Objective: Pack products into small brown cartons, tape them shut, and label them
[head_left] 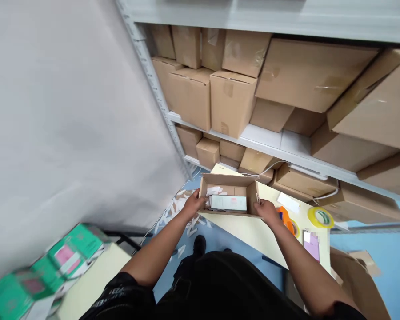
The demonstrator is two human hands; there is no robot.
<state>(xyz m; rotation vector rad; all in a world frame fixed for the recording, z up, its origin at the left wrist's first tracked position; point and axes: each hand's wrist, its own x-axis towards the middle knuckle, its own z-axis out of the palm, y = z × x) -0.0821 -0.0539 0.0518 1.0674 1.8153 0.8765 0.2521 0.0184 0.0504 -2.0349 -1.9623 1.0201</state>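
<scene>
An open cardboard box (230, 180) is held level over the pale table, one hand at each short end. My left hand (194, 203) grips its left wall, and my right hand (265, 210) grips the right wall with fingers closed on the edge. Inside lies a pale mint-coloured slim carton (228, 202), with crumpled white paper (214, 191) beside it at the left. To the right of my right hand, an orange tape dispenser (286, 220) rests on the table.
The pale table (246, 231) also bears a yellow tape roll (321, 218), a purple phone-like item (311, 245) and a white slip (288, 202). Shelves of cardboard boxes (231, 102) stand ahead. Green packages (46, 266) lie lower left. Paper scraps (182, 209) litter the blue floor.
</scene>
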